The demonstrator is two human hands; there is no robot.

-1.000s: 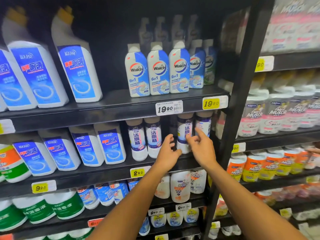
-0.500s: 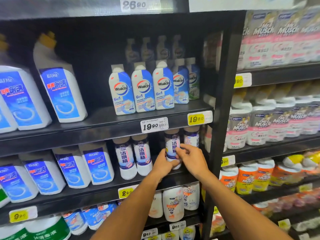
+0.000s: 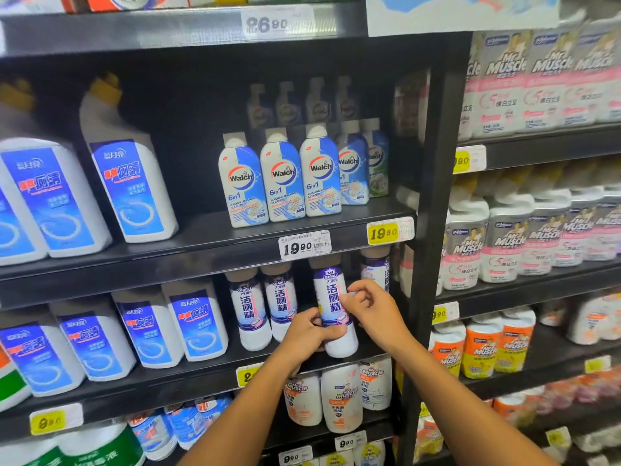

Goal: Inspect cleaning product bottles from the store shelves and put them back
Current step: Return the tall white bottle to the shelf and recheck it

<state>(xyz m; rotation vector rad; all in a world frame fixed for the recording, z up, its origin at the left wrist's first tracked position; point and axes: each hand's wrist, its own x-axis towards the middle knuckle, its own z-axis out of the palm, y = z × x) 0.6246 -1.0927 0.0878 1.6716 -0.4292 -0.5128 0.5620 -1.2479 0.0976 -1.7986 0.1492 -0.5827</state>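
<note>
Bottle [image 3: 334,311], white with a purple-blue label, gripped by both hands at the front edge of the middle shelf [image 3: 188,368]. Left hand [image 3: 307,331] curled round the lower body from the left, thumb across the front near the label's lower edge. Right hand [image 3: 373,311] wrapped round the right side at mid-height, fingertips [image 3: 349,297] bent onto the label. Held upright, tilted slightly, base close to the shelf edge; contact between base and shelf could not be told.

Just left: two matching bottles [image 3: 263,307] standing upright on the same shelf. Behind and to the right: another of the same kind [image 3: 376,274], partly hidden by the right hand. Further left on that shelf: larger blue-labelled jugs [image 3: 171,327].

Shelf above: row of Walch bottles [image 3: 285,176], with a white price tag [image 3: 304,245] reading 19.90 and a yellow tag [image 3: 386,232] on its front edge. Shelf below: Mr Muscle bottles [image 3: 339,398] directly under the hands.

Right of the black upright [image 3: 433,230]: a neighbouring bay stocked with Mr Muscle packs [image 3: 514,240].
</note>
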